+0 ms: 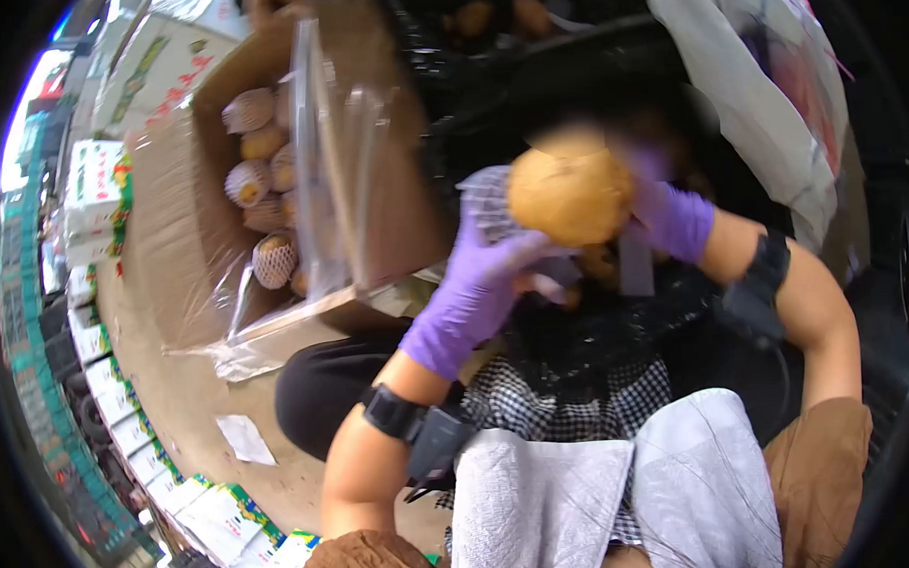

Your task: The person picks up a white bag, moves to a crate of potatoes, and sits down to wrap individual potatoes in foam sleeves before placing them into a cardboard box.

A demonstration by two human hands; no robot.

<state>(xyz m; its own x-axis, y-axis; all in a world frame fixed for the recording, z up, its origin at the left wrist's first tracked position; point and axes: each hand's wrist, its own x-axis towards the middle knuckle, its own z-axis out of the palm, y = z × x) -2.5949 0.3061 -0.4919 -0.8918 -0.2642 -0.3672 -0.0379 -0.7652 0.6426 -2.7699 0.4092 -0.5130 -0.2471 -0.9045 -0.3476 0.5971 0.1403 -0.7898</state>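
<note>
A round yellow-brown fruit [569,188] is held up between my two gloved hands, above black plastic. My left hand [498,237], in a purple glove, touches the fruit's left and lower side, with white foam netting [487,205] at its fingers. My right hand [672,211], also in a purple glove, is at the fruit's right side; its fingers are blurred and partly hidden behind the fruit. Below the fruit, between the hands, more fruit shows dimly.
An open cardboard box [177,234] at the left holds several fruits in foam nets [273,260], with clear plastic over its edge. A white plastic bag [758,83] is at the upper right. White cartons [96,201] line the far left. Part of another person shows at the top.
</note>
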